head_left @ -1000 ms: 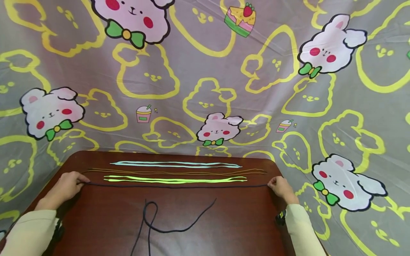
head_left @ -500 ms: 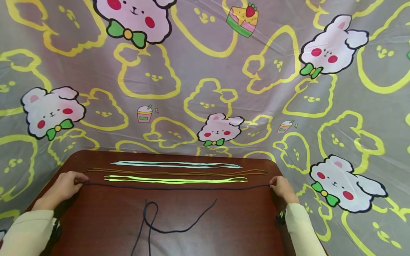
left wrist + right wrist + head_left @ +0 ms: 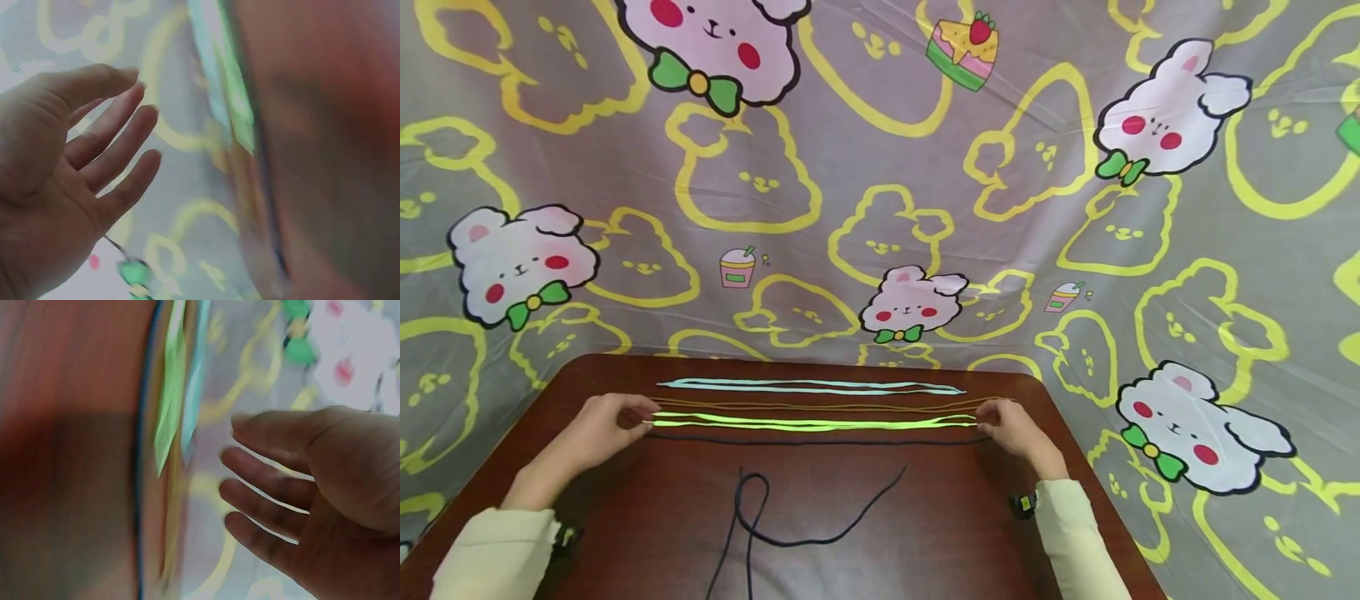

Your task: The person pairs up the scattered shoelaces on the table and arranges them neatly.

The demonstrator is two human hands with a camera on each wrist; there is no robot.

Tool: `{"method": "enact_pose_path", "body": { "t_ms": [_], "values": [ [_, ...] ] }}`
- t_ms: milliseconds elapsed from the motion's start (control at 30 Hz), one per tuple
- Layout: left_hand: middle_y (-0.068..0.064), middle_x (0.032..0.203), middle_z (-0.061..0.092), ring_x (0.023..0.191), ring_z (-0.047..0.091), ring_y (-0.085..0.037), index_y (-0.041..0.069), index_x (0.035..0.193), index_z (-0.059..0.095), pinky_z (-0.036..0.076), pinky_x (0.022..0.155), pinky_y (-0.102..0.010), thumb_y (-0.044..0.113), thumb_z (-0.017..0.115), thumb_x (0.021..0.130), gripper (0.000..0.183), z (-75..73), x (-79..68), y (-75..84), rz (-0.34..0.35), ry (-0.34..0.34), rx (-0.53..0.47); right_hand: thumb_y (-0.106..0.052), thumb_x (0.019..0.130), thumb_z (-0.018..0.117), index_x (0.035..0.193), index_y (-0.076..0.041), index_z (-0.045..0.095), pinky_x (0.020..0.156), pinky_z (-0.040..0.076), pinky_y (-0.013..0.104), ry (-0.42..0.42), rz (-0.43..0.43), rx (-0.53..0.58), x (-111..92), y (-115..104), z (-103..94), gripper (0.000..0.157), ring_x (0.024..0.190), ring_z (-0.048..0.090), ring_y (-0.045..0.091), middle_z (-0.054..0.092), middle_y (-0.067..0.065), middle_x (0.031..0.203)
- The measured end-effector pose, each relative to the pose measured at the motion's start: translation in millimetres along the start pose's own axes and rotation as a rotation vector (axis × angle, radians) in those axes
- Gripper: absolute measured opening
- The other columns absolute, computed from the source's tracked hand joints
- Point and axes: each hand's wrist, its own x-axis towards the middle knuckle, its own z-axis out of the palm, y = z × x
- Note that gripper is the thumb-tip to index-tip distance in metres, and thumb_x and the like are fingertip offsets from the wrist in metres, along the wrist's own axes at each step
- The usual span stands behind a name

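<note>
A straight dark shoelace (image 3: 820, 442) lies across the table, nearest me in a row of laces. Beyond it run a neon yellow-green pair (image 3: 835, 427), a thin brown pair (image 3: 820, 407) and a light blue pair (image 3: 850, 391). My left hand (image 3: 602, 429) hovers by the left ends of the yellow-green laces, its fingers spread and holding nothing in the left wrist view. By their right ends is my right hand (image 3: 1018, 432), also with nothing in its fingers (image 3: 262, 506). A second dark lace (image 3: 812, 542) lies loosely looped in front.
The dark red-brown table (image 3: 880, 492) has rounded far corners. Around its back and sides hangs a grey cloth (image 3: 820, 150) printed with yellow outlines and white rabbit faces. Each wrist carries a small dark device, such as the right wrist camera (image 3: 1024, 505).
Both hands have let go of the ends of the straight dark shoelace and moved inward toward each other. The lace stays in line, and the looped one has not moved.
</note>
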Motion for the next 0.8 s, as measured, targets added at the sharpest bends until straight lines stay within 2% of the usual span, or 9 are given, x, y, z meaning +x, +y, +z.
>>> {"method": "enact_pose_path", "body": {
  "t_ms": [133, 233, 333, 400, 500, 633, 800],
  "values": [
    [-0.003, 0.090, 0.075, 0.083, 0.070, -0.022, 0.001, 0.105, 0.075, 0.056, 0.071, -0.040, -0.003, 0.078, 0.084, 0.022, 7.5, 9.5, 46.1, 0.041, 0.055, -0.072, -0.005, 0.094, 0.070, 0.114, 0.004, 0.069, 0.082, 0.054, 0.042, -0.089, -0.128, 0.067, 5.4, -49.1, 19.2, 0.022, 0.098, 0.067, 0.025, 0.071, 0.018, 0.112],
    [-0.003, 0.092, 0.076, 0.087, 0.072, -0.024, 0.003, 0.108, 0.076, 0.056, 0.076, -0.046, -0.002, 0.077, 0.085, 0.023, 15.5, 14.1, 74.5, 0.043, 0.084, -0.124, -0.005, 0.093, 0.072, 0.113, 0.002, 0.071, 0.082, 0.055, 0.037, -0.180, -0.218, 0.103, 6.9, -79.9, 38.0, 0.022, 0.098, 0.067, 0.021, 0.072, 0.015, 0.110],
    [-0.004, 0.094, 0.076, 0.092, 0.072, -0.028, 0.003, 0.112, 0.075, 0.056, 0.077, -0.047, -0.001, 0.076, 0.087, 0.025, 22.9, 15.7, 96.3, 0.021, 0.085, -0.172, -0.002, 0.090, 0.075, 0.112, -0.002, 0.072, 0.080, 0.056, 0.031, -0.298, -0.249, 0.137, 6.1, -106.0, 59.1, 0.022, 0.098, 0.069, 0.019, 0.073, 0.009, 0.107],
    [-0.004, 0.095, 0.076, 0.094, 0.072, -0.029, 0.003, 0.114, 0.074, 0.055, 0.076, -0.044, 0.000, 0.076, 0.088, 0.027, 27.2, 16.3, 107.8, 0.012, 0.083, -0.199, 0.000, 0.085, 0.079, 0.108, -0.005, 0.074, 0.077, 0.056, 0.028, -0.377, -0.240, 0.149, 4.8, -121.8, 71.4, 0.024, 0.095, 0.070, 0.018, 0.074, 0.006, 0.103],
    [-0.004, 0.097, 0.076, 0.097, 0.070, -0.030, 0.005, 0.117, 0.073, 0.055, 0.074, -0.038, 0.001, 0.075, 0.089, 0.028, 32.4, 17.0, 122.1, 0.002, 0.088, -0.250, 0.004, 0.076, 0.086, 0.099, -0.008, 0.075, 0.070, 0.054, 0.024, -0.445, -0.216, 0.119, 2.0, -140.4, 86.0, 0.029, 0.084, 0.068, 0.012, 0.073, 0.002, 0.092],
    [-0.003, 0.099, 0.075, 0.098, 0.070, -0.027, 0.007, 0.118, 0.073, 0.054, 0.072, -0.030, 0.003, 0.075, 0.090, 0.028, 37.9, 17.1, 136.8, -0.007, 0.091, -0.324, 0.009, 0.068, 0.087, 0.085, -0.013, 0.072, 0.062, 0.051, 0.023, -0.434, -0.166, 0.017, -2.0, -155.0, 96.2, 0.031, 0.069, 0.060, 0.004, 0.067, -0.006, 0.078],
    [0.001, 0.099, 0.074, 0.095, 0.069, -0.019, 0.010, 0.119, 0.074, 0.054, 0.075, -0.030, 0.008, 0.076, 0.092, 0.027, 40.6, 16.0, 150.4, -0.006, 0.094, -0.356, 0.012, 0.074, 0.079, 0.077, -0.016, 0.073, 0.056, 0.046, 0.022, -0.429, -0.141, -0.040, -5.8, -162.0, 98.5, 0.028, 0.060, 0.054, 0.003, 0.062, -0.011, 0.070]
  ]
}}
